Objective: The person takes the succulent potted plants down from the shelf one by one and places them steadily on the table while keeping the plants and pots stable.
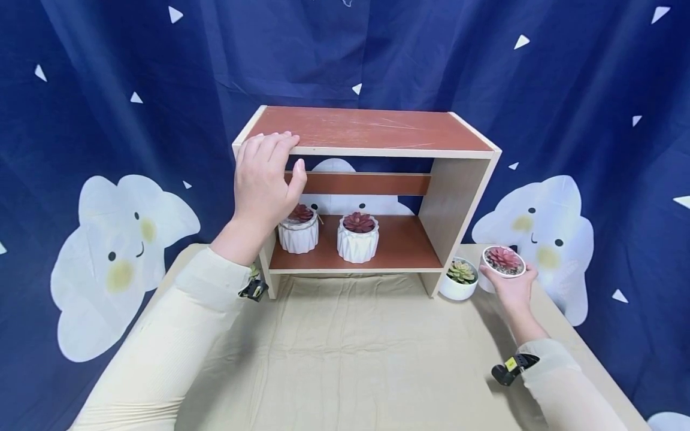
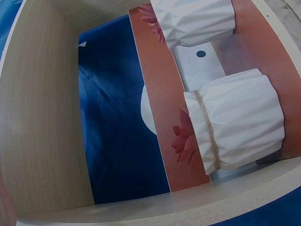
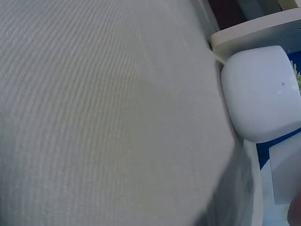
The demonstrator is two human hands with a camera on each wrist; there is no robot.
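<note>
My left hand (image 1: 265, 179) rests on the front left corner of a small two-tier shelf (image 1: 366, 129), its fingers laid over the top board. Below it, on the shelf's lower board, stand two ribbed white pots with red succulents: a twine-tied pot (image 1: 299, 235), partly behind my thumb, and a second pot (image 1: 358, 242). Both also appear sideways in the left wrist view. Off to the right, my right hand (image 1: 516, 291) grips a white pot with a red succulent (image 1: 504, 261), raised above the table. Just left of it sits a round white pot with a green succulent (image 1: 458, 286), beside the shelf's right wall.
A beige cloth (image 1: 345, 353) covers the table. Behind the shelf hangs a dark blue curtain (image 1: 334, 48) with clouds and white triangles. Some green leaves (image 1: 253, 271) peek out by my left wrist, mostly hidden.
</note>
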